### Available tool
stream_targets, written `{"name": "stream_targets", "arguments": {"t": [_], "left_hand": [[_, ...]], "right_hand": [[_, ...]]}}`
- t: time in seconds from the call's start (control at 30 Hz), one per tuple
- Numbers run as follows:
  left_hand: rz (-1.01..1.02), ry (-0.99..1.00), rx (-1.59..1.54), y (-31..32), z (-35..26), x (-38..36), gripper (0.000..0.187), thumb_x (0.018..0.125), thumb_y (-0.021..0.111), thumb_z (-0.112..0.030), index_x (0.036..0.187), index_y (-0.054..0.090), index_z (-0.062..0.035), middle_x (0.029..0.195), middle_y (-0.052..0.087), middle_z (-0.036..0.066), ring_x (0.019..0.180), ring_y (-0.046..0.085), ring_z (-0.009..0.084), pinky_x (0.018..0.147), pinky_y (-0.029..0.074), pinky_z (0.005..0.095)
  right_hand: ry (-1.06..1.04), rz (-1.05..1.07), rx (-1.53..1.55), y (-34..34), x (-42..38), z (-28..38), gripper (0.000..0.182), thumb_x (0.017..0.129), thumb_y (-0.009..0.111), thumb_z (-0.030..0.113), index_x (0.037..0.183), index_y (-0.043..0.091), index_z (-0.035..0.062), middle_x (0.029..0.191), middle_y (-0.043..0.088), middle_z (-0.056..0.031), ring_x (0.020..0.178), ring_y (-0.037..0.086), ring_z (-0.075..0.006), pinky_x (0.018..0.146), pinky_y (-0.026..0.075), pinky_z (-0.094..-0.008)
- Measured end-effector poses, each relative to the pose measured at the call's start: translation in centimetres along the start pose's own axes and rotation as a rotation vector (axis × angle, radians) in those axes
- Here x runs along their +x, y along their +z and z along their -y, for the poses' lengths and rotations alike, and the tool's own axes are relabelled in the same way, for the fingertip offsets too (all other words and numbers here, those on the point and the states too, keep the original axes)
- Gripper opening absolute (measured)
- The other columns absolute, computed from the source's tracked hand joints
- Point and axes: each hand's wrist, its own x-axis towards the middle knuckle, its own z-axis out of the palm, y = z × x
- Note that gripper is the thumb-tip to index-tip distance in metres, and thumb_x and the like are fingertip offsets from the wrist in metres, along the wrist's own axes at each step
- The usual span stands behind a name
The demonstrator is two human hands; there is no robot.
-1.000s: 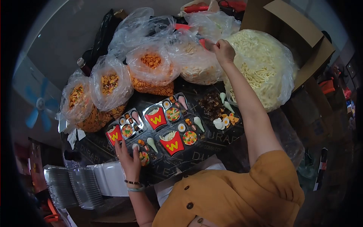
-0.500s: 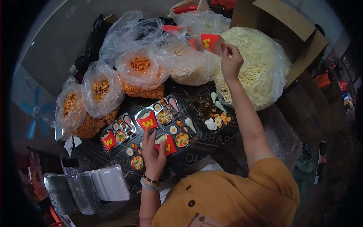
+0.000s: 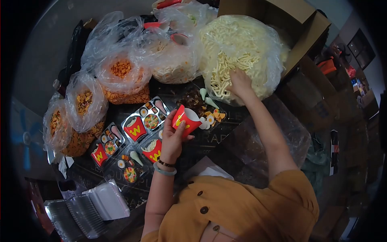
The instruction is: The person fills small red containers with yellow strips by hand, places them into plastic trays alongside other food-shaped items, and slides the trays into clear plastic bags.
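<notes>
Dark lettered table point(image 3: 215, 139); grey wall point(image 3: 52, 48) — left hand point(image 3: 172, 141) holds red carton point(image 3: 191, 126)

This place is looking like a small packing workshop: open bags point(image 3: 125, 82) of small coloured pieces and one large bag of pale sticks point(image 3: 246, 38) are standing on a dark printed table point(image 3: 217, 137), clear plastic cases point(image 3: 74, 218) are lying stacked, and a cardboard box point(image 3: 308, 46) is standing behind

A yellow logo resembling a W (its first stroke looks dotted, like an i) stands on the three filled red fry cartons point(image 3: 135, 129) and, partly covered, on the open red fry carton point(image 3: 191, 126). The black table cover point(image 3: 213, 138) bears fragmentary pale capitals, among them URA.
</notes>
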Motion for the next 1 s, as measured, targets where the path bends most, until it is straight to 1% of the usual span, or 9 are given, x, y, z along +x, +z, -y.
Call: {"name": "stream_targets", "arguments": {"t": [0.03,0.17,0.23,0.47,0.63,0.77,0.87,0.93,1.0], "left_hand": [[0.005,-0.03,-0.025,0.2,0.1,0.2,0.045,0.088,0.057,-0.009,0.128,0.038,-0.0108,0.117,0.051,0.007,0.092,0.06,0.0168,0.059,0.055,0.0236],[0.034,-0.058,-0.036,0.7,1.1,1.2,0.044,0.088,0.057,-0.011,0.128,0.039,-0.0115,0.117,0.052,0.006,0.091,0.06,0.0153,0.056,0.053,0.0226],[0.028,-0.081,-0.07,1.1,1.5,1.9,0.041,0.088,0.058,-0.012,0.126,0.042,-0.0118,0.116,0.053,0.005,0.089,0.06,0.0157,0.055,0.052,0.0231],[0.029,-0.138,-0.176,2.9,3.1,5.1,0.037,0.088,0.057,-0.013,0.123,0.046,-0.0131,0.114,0.054,0.006,0.089,0.06,0.0184,0.057,0.053,0.0267],[0.072,-0.192,-0.349,4.9,3.9,7.9,0.033,0.089,0.056,-0.016,0.12,0.047,-0.016,0.113,0.054,0.007,0.093,0.058,0.0245,0.06,0.053,0.0329],[-0.012,-0.243,-0.363,6.7,4.8,9.6,0.032,0.089,0.056,-0.017,0.119,0.047,-0.0174,0.114,0.053,0.007,0.094,0.057,0.0259,0.062,0.052,0.0345],[-0.029,-0.27,-0.397,7.5,5.3,10.7,0.032,0.089,0.056,-0.017,0.119,0.045,-0.0182,0.114,0.052,0.006,0.094,0.056,0.0256,0.063,0.052,0.036],[-0.043,-0.265,-0.448,8.2,5.4,11.2,0.033,0.089,0.056,-0.018,0.12,0.044,-0.0185,0.114,0.052,0.006,0.093,0.056,0.0256,0.064,0.052,0.0361],[-0.041,-0.222,-0.479,9.2,5.4,11.7,0.032,0.09,0.054,-0.017,0.12,0.044,-0.0178,0.115,0.051,0.007,0.094,0.056,0.0258,0.064,0.052,0.0363]], "right_hand": [[0.022,0.001,-0.154,0.7,0.2,-0.6,0.026,0.065,0.069,0.016,0.085,0.062,0.0006,0.081,0.059,-0.0146,0.081,0.059,-0.0358,0.071,0.049,-0.0424],[-0.064,0.308,-0.175,2.5,1.1,-1.8,0.028,0.064,0.069,0.017,0.086,0.061,0.0014,0.082,0.061,-0.0136,0.081,0.06,-0.0345,0.071,0.048,-0.0407],[0.046,0.417,-0.045,1.2,2.1,-2.0,0.028,0.063,0.068,0.015,0.089,0.065,0.0047,0.083,0.064,-0.0132,0.08,0.062,-0.0315,0.071,0.049,-0.0373],[0.254,0.25,0.381,-0.1,4.4,-4.3,0.025,0.067,0.065,0.011,0.091,0.068,0.005,0.083,0.067,-0.0132,0.072,0.065,-0.0226,0.067,0.049,-0.0309],[0.649,0.119,1.084,-2.4,5.3,-4.5,0.024,0.069,0.068,0.006,0.09,0.065,-0.0048,0.076,0.064,-0.0046,0.065,0.058,-0.0094,0.058,0.045,-0.023],[0.545,0.151,0.81,-1.7,5.0,-5.2,0.024,0.07,0.068,0.004,0.092,0.064,-0.0033,0.075,0.063,-0.0036,0.064,0.057,-0.0091,0.055,0.044,-0.0215],[0.67,0.043,1.07,-2.4,5.5,-4.7,0.023,0.071,0.068,0.004,0.093,0.063,-0.0027,0.075,0.063,-0.0033,0.064,0.057,-0.009,0.055,0.044,-0.0211],[0.867,-0.061,1.515,-2.7,5.2,-3.4,0.023,0.072,0.07,0.005,0.092,0.062,-0.0029,0.075,0.062,-0.0032,0.063,0.057,-0.009,0.055,0.045,-0.0219],[0.846,0.037,1.462,-1.1,3.9,-2.1,0.024,0.071,0.07,0.005,0.091,0.062,-0.0049,0.075,0.063,-0.0055,0.063,0.058,-0.0103,0.055,0.046,-0.0226]]}}
